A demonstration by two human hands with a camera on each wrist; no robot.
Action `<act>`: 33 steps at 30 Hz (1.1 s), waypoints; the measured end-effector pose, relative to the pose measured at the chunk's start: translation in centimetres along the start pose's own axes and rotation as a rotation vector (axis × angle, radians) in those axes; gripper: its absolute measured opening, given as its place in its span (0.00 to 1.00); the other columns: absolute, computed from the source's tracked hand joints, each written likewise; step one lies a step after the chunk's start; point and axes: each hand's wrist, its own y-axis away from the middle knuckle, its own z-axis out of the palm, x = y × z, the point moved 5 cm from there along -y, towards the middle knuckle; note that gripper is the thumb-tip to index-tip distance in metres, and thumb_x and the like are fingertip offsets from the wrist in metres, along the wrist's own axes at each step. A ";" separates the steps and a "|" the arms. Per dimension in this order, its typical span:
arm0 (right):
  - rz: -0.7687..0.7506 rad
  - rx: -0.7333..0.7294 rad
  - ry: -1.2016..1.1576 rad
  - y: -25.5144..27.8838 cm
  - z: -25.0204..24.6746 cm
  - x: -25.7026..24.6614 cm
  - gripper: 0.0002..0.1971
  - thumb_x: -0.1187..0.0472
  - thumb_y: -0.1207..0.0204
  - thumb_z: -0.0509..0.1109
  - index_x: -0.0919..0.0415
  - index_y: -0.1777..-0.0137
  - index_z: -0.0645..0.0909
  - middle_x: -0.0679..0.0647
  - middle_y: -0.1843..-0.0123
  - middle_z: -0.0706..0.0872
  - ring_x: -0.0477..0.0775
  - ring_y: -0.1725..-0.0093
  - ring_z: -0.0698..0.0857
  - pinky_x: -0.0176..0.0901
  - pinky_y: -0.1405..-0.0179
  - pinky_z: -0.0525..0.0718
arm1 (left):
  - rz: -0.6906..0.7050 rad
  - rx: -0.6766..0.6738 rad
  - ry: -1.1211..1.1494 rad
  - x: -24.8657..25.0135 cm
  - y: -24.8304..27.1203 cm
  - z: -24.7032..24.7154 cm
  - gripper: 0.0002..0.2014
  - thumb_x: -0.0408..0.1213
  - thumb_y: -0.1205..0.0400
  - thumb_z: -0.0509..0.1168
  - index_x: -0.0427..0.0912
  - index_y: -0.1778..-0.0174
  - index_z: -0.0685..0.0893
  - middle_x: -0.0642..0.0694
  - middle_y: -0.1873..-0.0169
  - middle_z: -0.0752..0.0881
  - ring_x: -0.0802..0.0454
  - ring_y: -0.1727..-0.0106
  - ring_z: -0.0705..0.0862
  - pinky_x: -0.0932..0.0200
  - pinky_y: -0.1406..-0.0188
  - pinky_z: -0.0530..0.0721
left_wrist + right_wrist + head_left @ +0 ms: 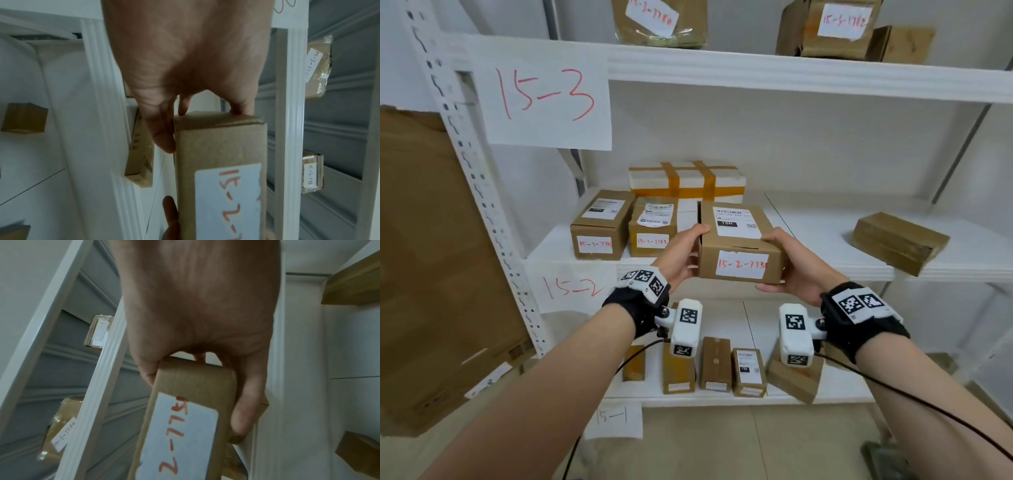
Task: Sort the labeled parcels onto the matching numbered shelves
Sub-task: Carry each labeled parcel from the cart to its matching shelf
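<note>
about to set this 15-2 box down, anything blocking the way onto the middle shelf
Nothing visible blocks it. Both the left hand and right hand grip the box at the front edge of the 15-2 shelf. Bare shelf lies behind and to its right; two labelled boxes stand to its left.

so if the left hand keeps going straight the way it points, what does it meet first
Probably the white box with orange tape at the back of the 15-2 shelf; the left hand points that way holding the parcel, though depth is unclear.

We see the white shelf [808, 236] marked 15-2 carrying three labeled boxes [599, 228] at its left end, one brown parcel [899, 241] near its right.
</note>
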 end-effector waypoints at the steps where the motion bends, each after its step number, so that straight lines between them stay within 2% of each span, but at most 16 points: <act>1: 0.008 -0.001 -0.005 -0.6 -0.3 -0.3 0.17 0.45 0.18 0.67 0.48 0.34 0.83 0.57 0.44 0.88 0.56 0.45 0.87 0.50 0.57 0.91 | 0.001 0.005 0.003 0.2 -0.7 0.1 0.10 0.48 0.12 0.60 0.51 0.45 0.85 0.45 0.51 0.91 0.45 0.41 0.85 0.43 0.38 0.85; 4: -0.010 0.027 -0.048 -3.0 -0.9 -1.3 0.14 0.46 0.18 0.68 0.50 0.38 0.85 0.55 0.45 0.89 0.53 0.48 0.88 0.47 0.62 0.90 | 0.009 0.000 0.025 0.9 -2.8 0.4 0.10 0.48 0.12 0.60 0.51 0.45 0.85 0.50 0.56 0.94 0.49 0.45 0.89 0.46 0.44 0.89; 7: -0.038 0.041 -0.080 -5.5 -1.0 -1.8 0.09 0.47 0.18 0.68 0.49 0.43 0.85 0.53 0.48 0.89 0.52 0.49 0.88 0.47 0.60 0.89 | 0.019 0.020 0.032 1.3 -4.6 0.1 0.10 0.49 0.12 0.61 0.52 0.43 0.85 0.49 0.52 0.93 0.47 0.43 0.89 0.43 0.40 0.88; 9: -0.049 0.025 -0.093 -7.0 -0.6 -1.7 0.08 0.48 0.17 0.67 0.48 0.44 0.84 0.52 0.50 0.89 0.53 0.48 0.88 0.48 0.57 0.87 | 0.021 0.045 0.017 1.3 -5.3 -0.4 0.11 0.50 0.13 0.62 0.52 0.42 0.85 0.49 0.53 0.93 0.48 0.44 0.90 0.44 0.46 0.90; 11: -0.058 0.018 -0.100 -8.4 -0.1 -1.6 0.09 0.47 0.16 0.67 0.48 0.44 0.84 0.52 0.50 0.89 0.53 0.47 0.89 0.47 0.56 0.88 | 0.001 0.051 -0.027 1.3 -5.7 -1.1 0.14 0.51 0.15 0.65 0.49 0.37 0.84 0.44 0.47 0.92 0.45 0.42 0.89 0.47 0.52 0.91; 13: -0.058 -0.002 -0.105 -9.8 0.8 -1.5 0.10 0.46 0.16 0.67 0.48 0.42 0.84 0.53 0.50 0.90 0.53 0.47 0.89 0.46 0.56 0.90 | -0.027 0.054 -0.062 1.2 -6.2 -2.2 0.19 0.51 0.16 0.67 0.47 0.32 0.82 0.40 0.41 0.90 0.42 0.38 0.88 0.45 0.50 0.91; 16: -0.057 -0.028 -0.121 -11.8 1.8 -1.4 0.12 0.45 0.17 0.67 0.48 0.40 0.84 0.53 0.51 0.91 0.53 0.48 0.90 0.44 0.58 0.90 | -0.025 0.108 -0.099 1.5 -7.1 -4.2 0.22 0.56 0.16 0.65 0.48 0.31 0.81 0.41 0.39 0.88 0.43 0.38 0.87 0.42 0.46 0.91; 19: -0.062 -0.041 -0.145 -13.5 2.6 -1.7 0.11 0.45 0.16 0.66 0.48 0.40 0.83 0.52 0.51 0.91 0.53 0.48 0.89 0.42 0.60 0.89 | -0.023 0.193 -0.097 2.0 -7.5 -6.4 0.28 0.63 0.17 0.61 0.45 0.29 0.79 0.41 0.40 0.88 0.41 0.41 0.88 0.46 0.50 0.91; 22: -0.066 -0.059 -0.168 -14.8 3.6 -2.0 0.13 0.45 0.16 0.65 0.47 0.38 0.82 0.52 0.50 0.92 0.52 0.47 0.90 0.42 0.60 0.89 | -0.026 0.260 -0.092 2.5 -7.7 -8.8 0.31 0.63 0.17 0.60 0.41 0.30 0.79 0.37 0.41 0.89 0.38 0.41 0.89 0.46 0.48 0.90; 25: -0.079 -0.111 -0.179 -15.9 5.4 -2.1 0.17 0.45 0.16 0.66 0.49 0.31 0.81 0.53 0.46 0.92 0.54 0.44 0.90 0.43 0.60 0.89 | -0.031 0.273 -0.082 3.2 -7.2 -10.4 0.31 0.62 0.17 0.62 0.40 0.29 0.78 0.38 0.45 0.91 0.41 0.46 0.92 0.46 0.50 0.91; 27: -0.080 -0.158 -0.188 -16.3 7.2 -2.1 0.16 0.46 0.16 0.66 0.49 0.33 0.81 0.53 0.47 0.92 0.53 0.45 0.90 0.44 0.57 0.90 | -0.037 0.265 -0.100 3.5 -6.6 -11.2 0.29 0.61 0.17 0.63 0.41 0.29 0.79 0.41 0.47 0.90 0.44 0.51 0.93 0.47 0.50 0.91; 28: -0.077 -0.174 -0.193 -16.4 8.2 -2.3 0.14 0.47 0.16 0.66 0.49 0.35 0.81 0.53 0.47 0.92 0.53 0.45 0.90 0.45 0.56 0.90 | -0.040 0.259 -0.107 3.6 -6.3 -11.5 0.28 0.61 0.17 0.63 0.43 0.30 0.80 0.42 0.45 0.90 0.45 0.50 0.92 0.47 0.49 0.91; 30: -0.080 -0.209 -0.197 -16.5 10.2 -2.6 0.13 0.47 0.16 0.68 0.49 0.35 0.81 0.55 0.44 0.91 0.55 0.41 0.89 0.47 0.58 0.91 | -0.046 0.239 -0.093 3.9 -5.8 -12.2 0.25 0.58 0.17 0.65 0.46 0.31 0.80 0.39 0.39 0.88 0.41 0.41 0.89 0.46 0.46 0.91; 33: -0.093 -0.259 -0.198 -17.1 12.8 -3.0 0.29 0.46 0.22 0.75 0.50 0.23 0.73 0.59 0.32 0.85 0.61 0.35 0.87 0.51 0.56 0.92 | -0.051 0.239 -0.024 4.6 -5.0 -13.9 0.18 0.49 0.16 0.67 0.47 0.33 0.81 0.38 0.37 0.86 0.42 0.35 0.86 0.47 0.45 0.91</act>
